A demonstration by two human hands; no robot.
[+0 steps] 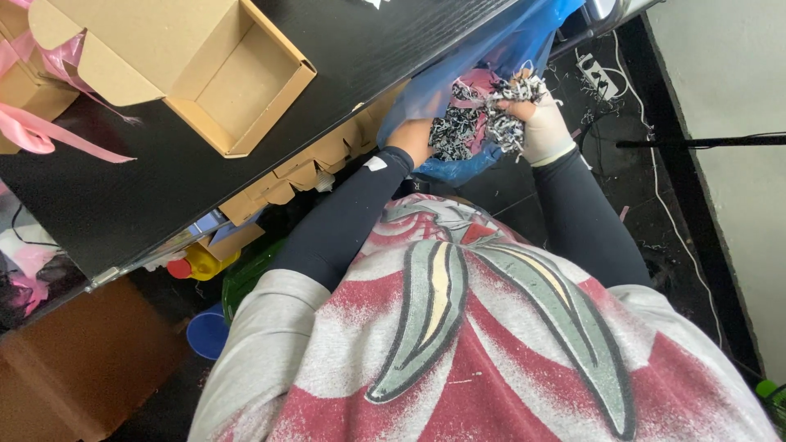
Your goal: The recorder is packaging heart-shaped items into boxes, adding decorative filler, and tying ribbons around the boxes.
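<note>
both hands grip shredded black-and-white paper (479,123) inside a blue plastic bag (458,82) beside the black table (344,49). left hand (409,137) clutches a bunch, seemingly closed; right hand (536,115) is fisted on another, the shreds bridging them.

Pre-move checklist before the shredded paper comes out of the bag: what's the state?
1. Left hand closed on the black-and-white shredded paper: ok, fingers sunk in the bundle.
2. Right hand closed on the same shred: ok, in a light glove, holding a clump at the top.
3. Blue plastic bag mouth open: ok, both hands inside; how much shred is left deeper down: cannot tell.
4. Open brown cardboard box on the black table: ok, lid back, inside bare.
5. Pink ribbon apart from the box opening: ok, lying at the table's far side.
6. Loose strands dropping to the floor: cannot tell.
</note>
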